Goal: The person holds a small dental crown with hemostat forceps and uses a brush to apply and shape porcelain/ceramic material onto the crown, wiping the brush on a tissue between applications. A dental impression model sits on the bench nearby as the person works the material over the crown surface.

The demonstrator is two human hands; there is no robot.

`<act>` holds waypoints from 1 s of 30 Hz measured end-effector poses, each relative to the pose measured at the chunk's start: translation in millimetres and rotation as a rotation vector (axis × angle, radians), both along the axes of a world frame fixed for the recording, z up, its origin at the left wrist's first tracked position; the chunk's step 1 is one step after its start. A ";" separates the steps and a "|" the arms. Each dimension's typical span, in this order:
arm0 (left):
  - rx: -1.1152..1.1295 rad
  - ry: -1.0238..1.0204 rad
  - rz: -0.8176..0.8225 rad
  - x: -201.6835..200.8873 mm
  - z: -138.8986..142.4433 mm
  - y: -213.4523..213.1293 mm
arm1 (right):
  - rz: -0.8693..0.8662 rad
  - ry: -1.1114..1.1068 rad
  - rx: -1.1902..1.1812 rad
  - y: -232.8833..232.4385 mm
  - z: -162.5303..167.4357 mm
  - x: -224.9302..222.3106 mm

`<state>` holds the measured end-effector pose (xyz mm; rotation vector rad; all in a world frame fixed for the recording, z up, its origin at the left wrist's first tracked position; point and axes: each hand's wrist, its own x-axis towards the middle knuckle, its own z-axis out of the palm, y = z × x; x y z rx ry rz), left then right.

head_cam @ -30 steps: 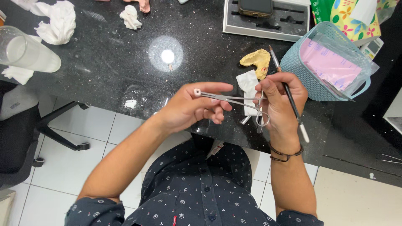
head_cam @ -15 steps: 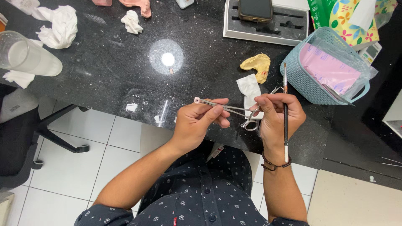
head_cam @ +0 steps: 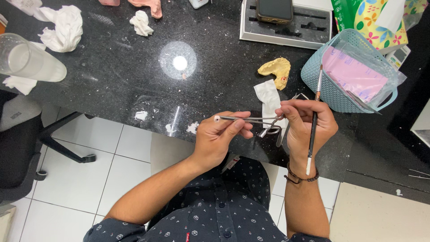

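Observation:
My left hand [head_cam: 221, 139] and my right hand [head_cam: 307, 127] meet in front of the black counter's near edge [head_cam: 134, 105]. Between them runs a thin metal forceps [head_cam: 244, 118] lying level, its tip pointing left with a small white piece [head_cam: 217, 118] clamped in it. My left fingers pinch the shaft. My right hand grips the ring end [head_cam: 268, 131] and also a slim brush [head_cam: 313, 121], upright, bristles toward the counter. A folded white tissue [head_cam: 268, 96] lies just beyond my hands.
A yellow dental cast [head_cam: 275, 69] lies beside a teal basket [head_cam: 322, 87] with a pink packet. A tray [head_cam: 286, 33] holds a phone. A clear cup [head_cam: 24, 60] lies at left among crumpled tissues [head_cam: 62, 27]. An office chair [head_cam: 27, 148] stands on the tiled floor.
The brush in my right hand has swung from slanted to upright. Both hands stayed together on the forceps, shifting slightly lower and right in view.

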<state>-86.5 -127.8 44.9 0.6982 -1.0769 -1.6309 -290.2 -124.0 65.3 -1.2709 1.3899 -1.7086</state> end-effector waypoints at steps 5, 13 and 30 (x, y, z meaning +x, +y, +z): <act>-0.156 -0.083 0.021 0.1 8.1 3.3 | -0.006 0.050 0.000 9.0 -0.2 -3.5; -0.333 -0.256 0.040 3.2 29.0 10.9 | 0.034 0.045 -0.010 18.3 -8.0 -10.8; -0.163 -0.128 0.075 6.1 57.7 6.0 | 0.362 -0.139 0.455 33.2 -2.4 -4.0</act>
